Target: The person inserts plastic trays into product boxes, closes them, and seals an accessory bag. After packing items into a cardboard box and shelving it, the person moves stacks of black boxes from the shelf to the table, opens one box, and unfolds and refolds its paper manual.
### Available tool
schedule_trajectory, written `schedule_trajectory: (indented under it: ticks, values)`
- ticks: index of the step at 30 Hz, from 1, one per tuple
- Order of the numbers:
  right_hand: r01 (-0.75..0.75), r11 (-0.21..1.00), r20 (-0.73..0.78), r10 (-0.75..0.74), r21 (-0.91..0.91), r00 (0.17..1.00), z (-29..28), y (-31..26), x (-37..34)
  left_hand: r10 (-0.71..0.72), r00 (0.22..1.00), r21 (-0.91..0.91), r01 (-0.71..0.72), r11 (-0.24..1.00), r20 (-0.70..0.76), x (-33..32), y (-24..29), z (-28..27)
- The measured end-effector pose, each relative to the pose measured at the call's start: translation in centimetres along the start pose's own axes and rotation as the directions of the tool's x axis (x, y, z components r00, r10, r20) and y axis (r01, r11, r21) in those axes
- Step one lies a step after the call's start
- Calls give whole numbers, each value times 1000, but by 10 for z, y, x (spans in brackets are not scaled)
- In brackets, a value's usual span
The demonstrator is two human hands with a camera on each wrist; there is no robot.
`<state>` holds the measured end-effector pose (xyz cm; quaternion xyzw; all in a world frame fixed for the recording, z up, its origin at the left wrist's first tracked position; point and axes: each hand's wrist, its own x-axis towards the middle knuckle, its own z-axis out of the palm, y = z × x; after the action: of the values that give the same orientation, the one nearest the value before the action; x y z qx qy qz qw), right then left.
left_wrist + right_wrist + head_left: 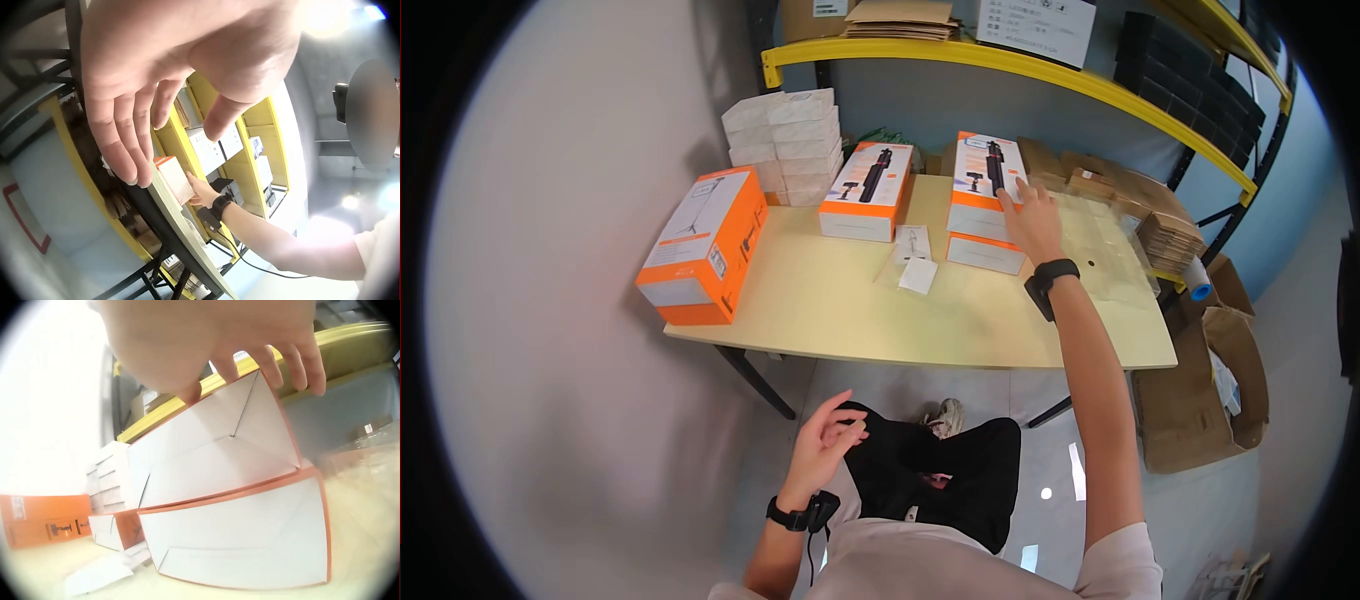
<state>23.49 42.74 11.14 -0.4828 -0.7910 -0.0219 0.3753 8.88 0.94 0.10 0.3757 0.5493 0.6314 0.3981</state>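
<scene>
My right hand (pixel 1034 222) is at the top carton of a two-high stack on the table, its fingers spread over the upper face and right edge. That carton (pixel 974 212) is white and orange with a picture of a black tripod stick. Beneath it lies a matching lower carton (pixel 985 254); in the right wrist view the upper carton's white end (pixel 212 450) sits slightly askew above it. My left hand (pixel 825 445) hangs over my lap in front of the table, fingers loosely bent and holding nothing. In the left wrist view, its fingers (pixel 128 131) point downward.
Another tripod carton (pixel 868 190) lies left of the stack, and a larger orange carton (pixel 705 245) stands at the table's left end. White boxes (pixel 785 145) are piled behind. Small white packets (pixel 917 274) and clear plastic bags (pixel 1100 245) lie on the table. A yellow-edged shelf (pixel 1000 65) overhangs the back.
</scene>
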Motion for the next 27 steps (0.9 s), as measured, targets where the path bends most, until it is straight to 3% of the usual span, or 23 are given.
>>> schedule_trajectory:
  ticks: [2, 5, 7, 8, 9, 10, 11, 12, 13, 14, 15, 18, 19, 20, 23, 27]
  values:
    - [91, 995, 40, -89, -49, 995, -4, -4, -5, -26, 999, 6, 26, 1000, 29, 2, 5, 4]
    - [89, 986, 162, -65, -142, 985, -3, -1, -8, -14, 999, -47, 16, 999, 39, 5, 9, 7]
    - [90, 990, 128, -76, -105, 989, -4, 1, -14, 4, 999, -47, -3, 999, 33, 7, 8, 8]
    - [173, 985, 338, -158, -14, 928, -17, 7, -4, 23, 998, -51, -20, 998, 60, 5, 7, 10]
    - [-80, 960, 442, -49, 270, 896, -21, 2, -1, -2, 1000, -35, 1, 999, -14, -2, 14, 1]
    - [166, 985, 61, -163, -36, 985, 25, 28, 11, -19, 1000, -15, 19, 1000, 7, -5, 16, 2]
    - [168, 982, 97, -159, -84, 982, 7, 7, 3, -25, 997, 0, 25, 1000, 72, -4, 16, 7]
    - [182, 978, 239, -203, 107, 950, -8, -7, 5, -33, 999, 71, 31, 997, 33, -8, 23, 8]
    - [130, 990, 95, -124, -61, 988, 4, -2, 0, -23, 998, -8, 23, 1000, 64, -6, 18, 8]
    - [105, 990, 129, -93, -93, 987, -2, -8, -2, -15, 998, -86, 20, 996, 58, -6, 11, 11]
    - [107, 986, -84, -118, -127, 989, 9, -4, -3, -35, 997, -95, 41, 995, 68, -7, 16, 22]
    - [132, 953, -297, -214, -273, 930, 8, -23, -5, -101, 957, -131, 141, 981, 271, -17, 22, 41]
    - [204, 949, -302, -272, -239, 914, 2, -25, 0, -20, 955, -79, 46, 996, 296, -18, 25, 43]
    - [274, 940, -302, -326, -203, 896, -10, -31, 10, -47, 956, -87, 75, 993, 288, -16, 22, 41]
    - [331, 930, -212, -360, -160, 909, -19, -23, 25, -30, 976, 181, -10, 983, 214, -11, 20, 32]
    - [416, 894, -32, -426, -167, 904, -14, -17, 17, -89, 984, 85, 77, 993, 154, -14, 0, 12]
